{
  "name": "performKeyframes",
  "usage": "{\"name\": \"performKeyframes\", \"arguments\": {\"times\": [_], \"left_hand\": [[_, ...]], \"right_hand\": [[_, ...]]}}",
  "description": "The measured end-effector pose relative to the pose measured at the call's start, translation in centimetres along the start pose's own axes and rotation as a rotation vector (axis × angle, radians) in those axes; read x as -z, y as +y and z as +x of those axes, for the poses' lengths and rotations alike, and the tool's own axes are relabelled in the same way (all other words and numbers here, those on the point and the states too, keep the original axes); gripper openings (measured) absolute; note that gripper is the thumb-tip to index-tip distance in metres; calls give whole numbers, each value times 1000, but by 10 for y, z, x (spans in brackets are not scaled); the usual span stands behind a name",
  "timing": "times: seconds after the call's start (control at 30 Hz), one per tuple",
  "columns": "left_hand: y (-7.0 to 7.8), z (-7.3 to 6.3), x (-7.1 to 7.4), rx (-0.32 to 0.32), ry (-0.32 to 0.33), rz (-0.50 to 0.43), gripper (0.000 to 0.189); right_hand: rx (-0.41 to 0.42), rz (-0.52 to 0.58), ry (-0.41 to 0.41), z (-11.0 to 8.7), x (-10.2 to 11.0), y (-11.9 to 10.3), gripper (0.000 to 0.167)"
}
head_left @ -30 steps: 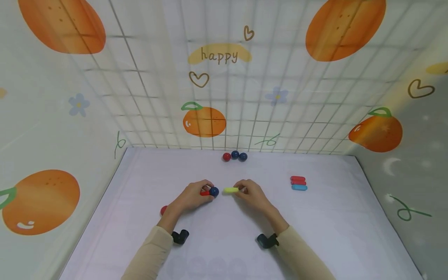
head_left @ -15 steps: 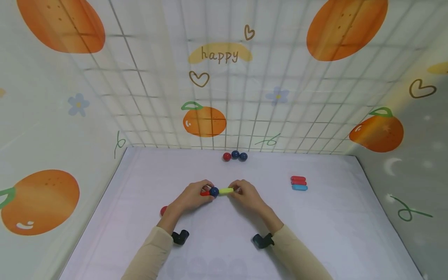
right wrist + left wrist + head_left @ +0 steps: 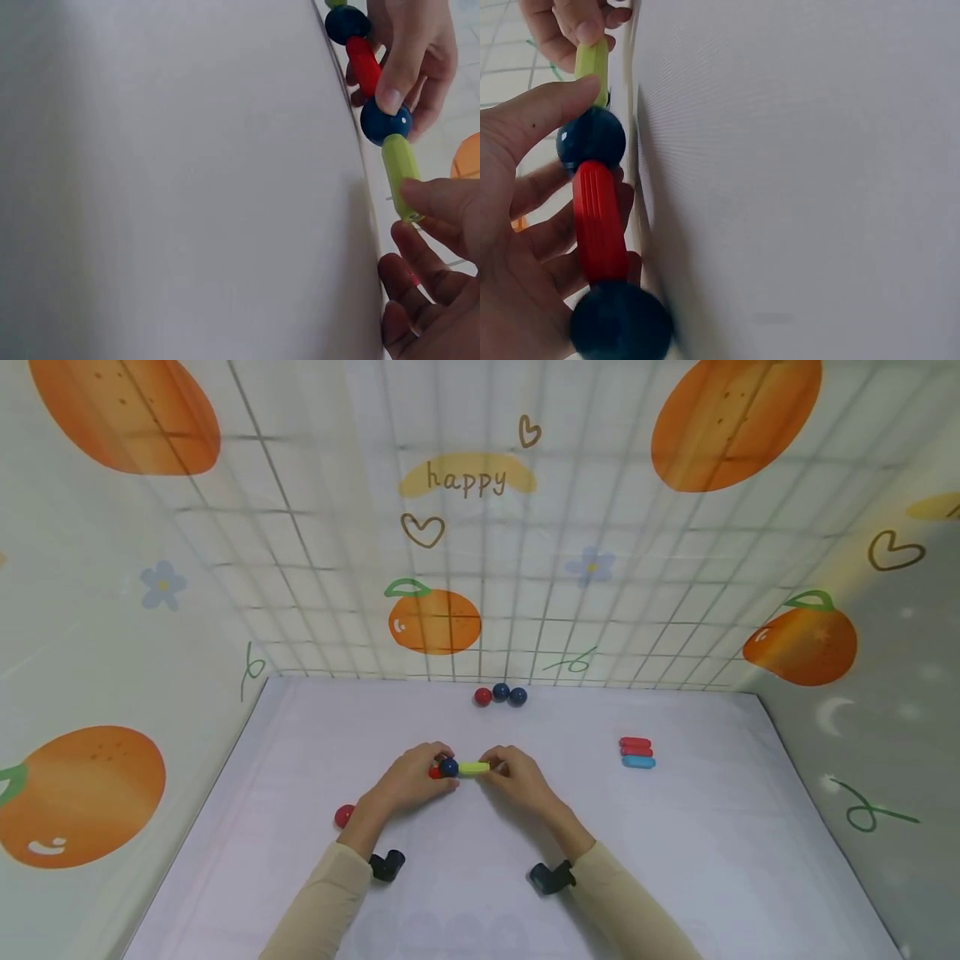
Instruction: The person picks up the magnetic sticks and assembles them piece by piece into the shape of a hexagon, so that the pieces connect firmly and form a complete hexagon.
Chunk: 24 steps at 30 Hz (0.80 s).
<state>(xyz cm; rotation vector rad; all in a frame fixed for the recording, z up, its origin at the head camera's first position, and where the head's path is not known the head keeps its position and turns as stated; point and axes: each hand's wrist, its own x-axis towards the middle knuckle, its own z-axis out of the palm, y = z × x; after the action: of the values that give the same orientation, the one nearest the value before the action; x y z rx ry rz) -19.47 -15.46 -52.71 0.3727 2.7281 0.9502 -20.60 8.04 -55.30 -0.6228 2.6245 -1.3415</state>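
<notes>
My left hand [image 3: 413, 777] grips a chain of toy balls and rods, with its thumb at a blue ball [image 3: 592, 139]. Behind that ball comes a red rod [image 3: 600, 225], then a second blue ball [image 3: 621, 322]. In the right wrist view a bit of green [image 3: 335, 3] shows past this second ball. My right hand [image 3: 519, 779] pinches a yellow-green rod [image 3: 401, 172] between thumb and finger near one end. The rod's other end meets the first blue ball. Much of the chain is hidden by the left hand in the head view.
A red ball [image 3: 344, 816] lies beside the left wrist, partly covered by it. Toward the back edge of the white table [image 3: 697, 827] sit a red ball [image 3: 483, 697] and two blue balls [image 3: 509, 694]. Two red rods [image 3: 636, 747] and a blue rod [image 3: 638, 762] lie at right.
My right hand has moved left, bringing the yellow-green rod from apart to against the blue ball. The ball has since shifted slightly left, deeper into the left hand, which stays nearly in place.
</notes>
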Motion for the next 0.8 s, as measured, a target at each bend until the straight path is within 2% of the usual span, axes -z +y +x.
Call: {"name": "performKeyframes", "arguments": {"times": [0.17, 0.3, 0.43, 0.6, 0.8], "left_hand": [[4, 3, -4, -47, -8, 61, 40], [10, 3, -5, -70, -6, 49, 30], [11, 1, -4, -61, -3, 38, 22], [9, 2, -6, -55, -7, 48, 22], [7, 3, -7, -48, -11, 59, 24]], "right_hand": [[2, -4, -16, 3, -9, -5, 19], [-15, 2, -34, 4, -14, -11, 18], [-32, 0, -37, 4, -15, -13, 20], [-20, -10, -26, 5, -6, -9, 23], [-68, -21, 51, 12, 14, 0, 23]]}}
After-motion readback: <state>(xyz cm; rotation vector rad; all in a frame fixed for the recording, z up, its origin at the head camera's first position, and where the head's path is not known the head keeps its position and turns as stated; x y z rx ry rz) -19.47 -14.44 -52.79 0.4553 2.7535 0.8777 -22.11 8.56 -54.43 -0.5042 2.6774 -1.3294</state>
